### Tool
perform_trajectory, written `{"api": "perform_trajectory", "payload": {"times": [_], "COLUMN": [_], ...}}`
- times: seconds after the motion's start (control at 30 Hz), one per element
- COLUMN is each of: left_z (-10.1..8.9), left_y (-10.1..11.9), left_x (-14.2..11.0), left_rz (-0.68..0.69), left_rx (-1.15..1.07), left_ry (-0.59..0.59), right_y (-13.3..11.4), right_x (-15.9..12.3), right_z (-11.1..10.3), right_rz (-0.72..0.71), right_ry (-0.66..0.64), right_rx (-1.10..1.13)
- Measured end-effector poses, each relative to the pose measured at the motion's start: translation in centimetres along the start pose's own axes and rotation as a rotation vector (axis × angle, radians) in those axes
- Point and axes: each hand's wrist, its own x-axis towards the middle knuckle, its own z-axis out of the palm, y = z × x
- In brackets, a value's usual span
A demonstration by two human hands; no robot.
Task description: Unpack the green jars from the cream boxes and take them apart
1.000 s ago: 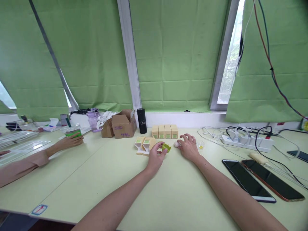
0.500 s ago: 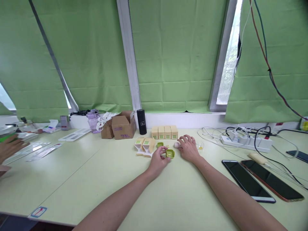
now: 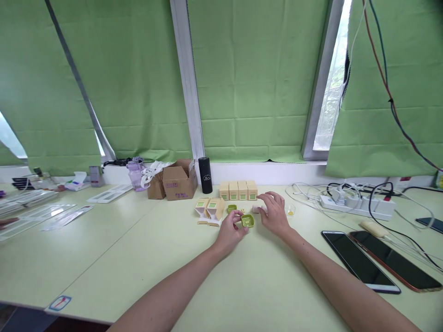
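My left hand [image 3: 231, 232] rests on the table with its fingers pinched on a small green open case [image 3: 248, 221]. A green lid [image 3: 231, 208] lies just behind it. My right hand [image 3: 276, 213] is curled over a small white object [image 3: 256, 209] on the table, fingertips touching it. Behind both hands stands a row of several small beige boxes [image 3: 238, 190]. Two opened beige boxes [image 3: 210, 209] lie to the left of my left hand.
A brown carton [image 3: 177, 180], a black flask [image 3: 206, 174] and a purple bottle [image 3: 133, 174] stand by the window sill. Two phones [image 3: 360, 259] lie at right near a power strip [image 3: 357, 206] with tangled cables. Plastic trays [image 3: 44, 213] cover the far left.
My left hand has set the green case down on the table, nearer my right hand. The co-worker's hand at far left has drawn back almost out of view.
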Motion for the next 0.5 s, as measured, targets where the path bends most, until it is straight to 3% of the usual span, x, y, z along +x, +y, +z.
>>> {"api": "perform_trajectory", "payload": {"times": [0.1, 0.27, 0.5], "left_z": [0.1, 0.3, 0.7], "left_y": [0.3, 1.1, 1.8], "left_x": [-0.1, -0.1, -0.4], "left_rz": [-0.009, -0.022, -0.034], "left_rx": [-0.009, -0.064, -0.175], "left_ry": [0.012, 0.047, 0.044], "right_y": [-1.7, -4.1, -5.8], "right_x": [0.1, -1.1, -3.4], "right_z": [-0.8, -2.1, -1.9], "right_rz": [0.125, 0.315, 0.338], "right_ry": [0.061, 0.026, -0.059], "right_rx": [0.192, 0.454, 0.604]}}
